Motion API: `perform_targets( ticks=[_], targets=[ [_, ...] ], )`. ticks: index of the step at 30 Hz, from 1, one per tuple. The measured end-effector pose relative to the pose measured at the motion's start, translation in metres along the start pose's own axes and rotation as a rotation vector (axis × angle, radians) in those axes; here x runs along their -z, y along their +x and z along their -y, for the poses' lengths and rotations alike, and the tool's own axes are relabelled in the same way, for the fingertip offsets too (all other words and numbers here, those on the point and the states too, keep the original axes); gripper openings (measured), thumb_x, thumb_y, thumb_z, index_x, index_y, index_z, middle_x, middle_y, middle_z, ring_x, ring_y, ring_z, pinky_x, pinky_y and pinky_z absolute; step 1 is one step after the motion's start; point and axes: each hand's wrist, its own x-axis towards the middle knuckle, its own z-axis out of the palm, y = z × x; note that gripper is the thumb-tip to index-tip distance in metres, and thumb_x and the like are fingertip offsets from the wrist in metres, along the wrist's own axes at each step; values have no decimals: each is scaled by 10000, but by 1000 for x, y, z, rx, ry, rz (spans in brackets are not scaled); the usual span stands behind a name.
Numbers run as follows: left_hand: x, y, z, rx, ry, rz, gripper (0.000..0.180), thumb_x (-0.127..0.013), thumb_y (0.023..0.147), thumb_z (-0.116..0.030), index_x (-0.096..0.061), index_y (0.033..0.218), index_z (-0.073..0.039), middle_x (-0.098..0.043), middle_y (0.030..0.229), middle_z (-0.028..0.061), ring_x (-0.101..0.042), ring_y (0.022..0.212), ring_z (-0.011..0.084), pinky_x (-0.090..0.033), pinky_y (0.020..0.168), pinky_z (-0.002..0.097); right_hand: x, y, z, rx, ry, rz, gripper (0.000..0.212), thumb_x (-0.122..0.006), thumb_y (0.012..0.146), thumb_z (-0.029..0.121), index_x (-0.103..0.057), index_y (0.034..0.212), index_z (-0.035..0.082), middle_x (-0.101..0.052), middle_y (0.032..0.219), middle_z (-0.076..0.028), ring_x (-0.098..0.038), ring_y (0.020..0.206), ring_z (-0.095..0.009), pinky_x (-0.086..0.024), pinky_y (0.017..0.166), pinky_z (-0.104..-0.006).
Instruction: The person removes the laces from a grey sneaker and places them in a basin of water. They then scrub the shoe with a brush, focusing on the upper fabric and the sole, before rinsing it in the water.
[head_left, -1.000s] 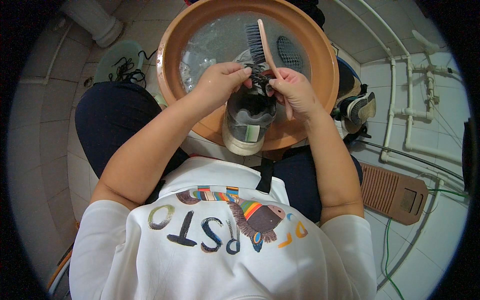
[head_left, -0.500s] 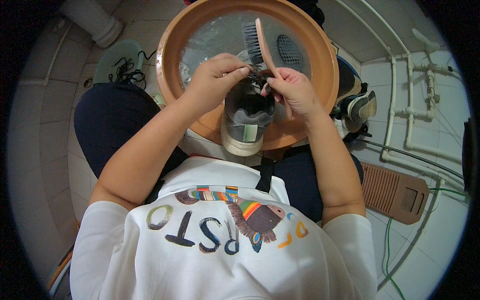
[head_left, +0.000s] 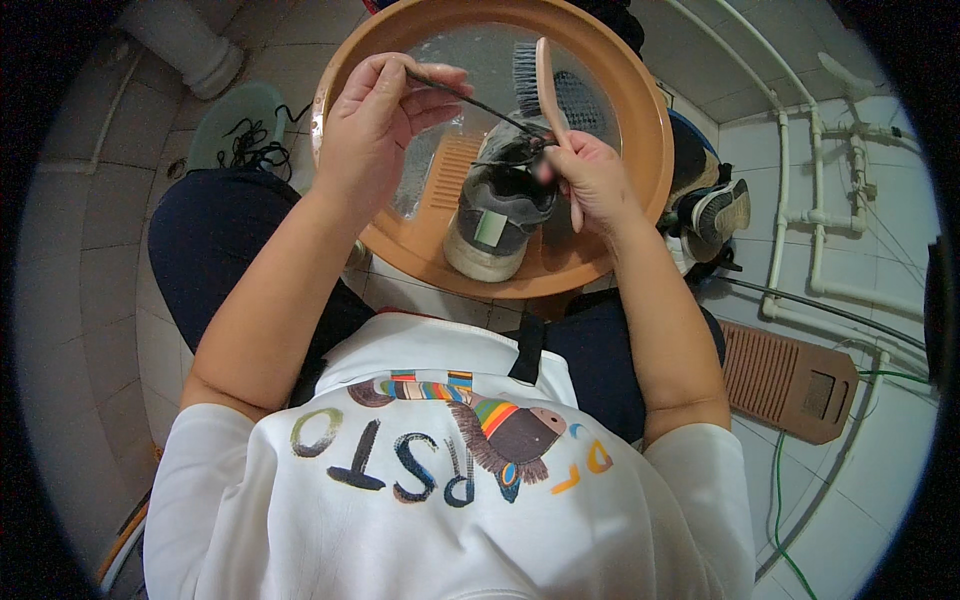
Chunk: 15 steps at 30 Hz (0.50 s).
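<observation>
Over the big orange basin [head_left: 643, 120], the left hand [head_left: 375, 105] has a dark shoelace [head_left: 485, 105] pinched at thumb and finger — other fingers loosely spread — and it runs pretty straight down to the shoe [head_left: 490, 240]. Right hand's [head_left: 590, 175] curled round a pink brush [head_left: 546, 90], can't tell if it's got any lace too. Shoe's at the basin's near side, heel toward the person, by a ribbed washboard [head_left: 448, 178].

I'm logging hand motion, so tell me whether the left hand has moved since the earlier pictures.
Yes: the left hand has moved up and left, from over the orange basin's middle toward its left rim.
</observation>
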Motion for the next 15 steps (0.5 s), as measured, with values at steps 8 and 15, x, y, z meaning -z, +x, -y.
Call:
perform_targets(
  ticks=[8,15],
  targets=[
    [6,3,40,-344,1258,-143,447,-683,760,-231,-527,1137,-49,-553,1118,153,-506,1078,288,-438,853,364,2,3,1,-66,79,39,133,-538,868,206,-543,857,73,-597,663,-7,-438,531,-32,-335,479,-158],
    [-11,-5,58,148,1005,168,238,-716,729,-145,-646,932,-43,-564,1113,95,-540,1028,234,-441,863,326,-4,4,0,-95,217,72,196,-540,861,215,-542,907,25,-599,668,-29,-445,491,-56,-342,458,-164]
  ],
)
